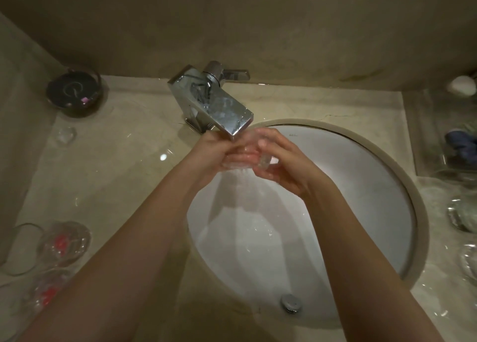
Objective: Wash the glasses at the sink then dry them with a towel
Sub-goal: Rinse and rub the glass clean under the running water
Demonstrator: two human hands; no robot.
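Near left on the counter (134, 161): two clear glasses with red marks (63, 241), apparently waiting. Sink basin (361, 186) in the middle, water falling into it. Over the basin, left hand (214, 153) and right hand (281, 163) both curl around one clear glass (247, 158), held under the faucet (219, 104) spout. Step looks like washing, rinse phase. Next likely: turn the glass to rinse all sides without slipping, then set it aside. Far left: dark bowl (73, 91). No towel identifiable.

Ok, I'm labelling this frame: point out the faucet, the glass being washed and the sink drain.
faucet (219, 104): head view, top face of the spout.
glass (264, 158): head view, clear wall between the hands.
sink drain (291, 302): head view, metal stopper cap.
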